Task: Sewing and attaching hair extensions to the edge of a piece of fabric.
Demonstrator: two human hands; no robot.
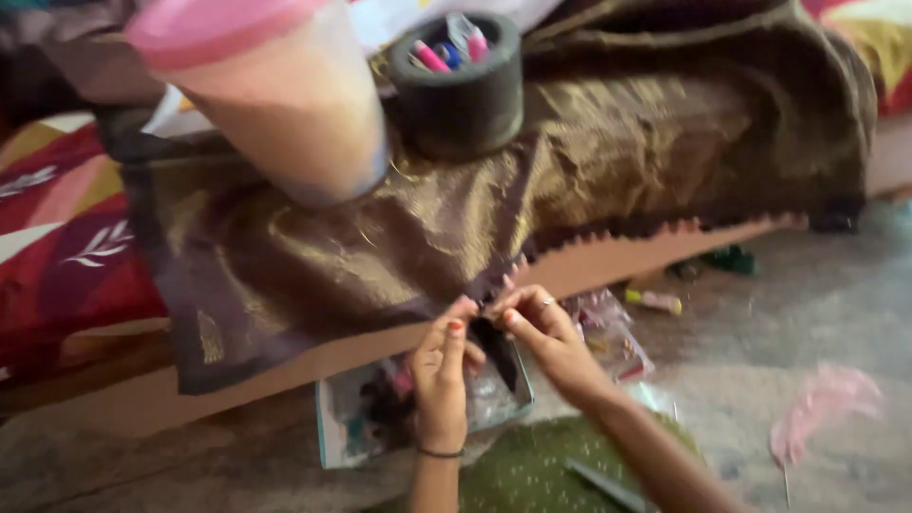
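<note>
A brown and gold patterned cloth [399, 228] with a pink zigzag trim hangs over the edge of a low bed. My left hand [443, 366] and my right hand [546, 337] meet at the cloth's lower edge, fingertips pinching the trim together. A ring sits on a finger of my right hand and a thin dark band circles my left wrist. The frame is blurred, so I cannot tell whether anything small lies between my fingers.
A clear tub with a pink lid [275, 95] and a dark round holder of pens [461, 81] stand on the cloth. Below my hands lie a clear box [380, 408], plastic packets [613, 332], green fabric [532, 470] and a pink scrap [826, 404] on the floor.
</note>
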